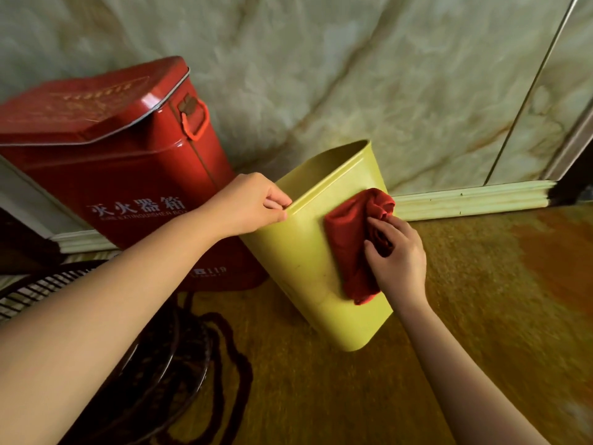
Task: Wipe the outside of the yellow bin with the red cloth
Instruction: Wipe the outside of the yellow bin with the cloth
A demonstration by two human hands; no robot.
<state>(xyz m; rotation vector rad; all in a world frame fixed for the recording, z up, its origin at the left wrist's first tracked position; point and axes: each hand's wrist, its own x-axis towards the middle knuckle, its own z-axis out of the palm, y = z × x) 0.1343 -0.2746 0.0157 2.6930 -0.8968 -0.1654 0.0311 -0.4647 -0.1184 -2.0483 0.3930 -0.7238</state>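
The yellow bin (pixel 298 252) stands tilted on the floor in the middle of the view, its open top facing away and to the left. My left hand (pixel 253 200) pinches its near rim at the left corner. The red cloth (pixel 346 239) lies bunched flat against the bin's outer side wall, near the right edge. My right hand (pixel 398 255) presses on the cloth from the right, fingers closed over its folds.
A red fire extinguisher box (pixel 128 162) with a lid and handle stands just left of and behind the bin. A dark fan base with its cable (pixel 192 348) and wire grille (pixel 41 287) sits at lower left. Marble wall and skirting (pixel 475 197) run behind; patterned floor (pixel 481 316) to the right.
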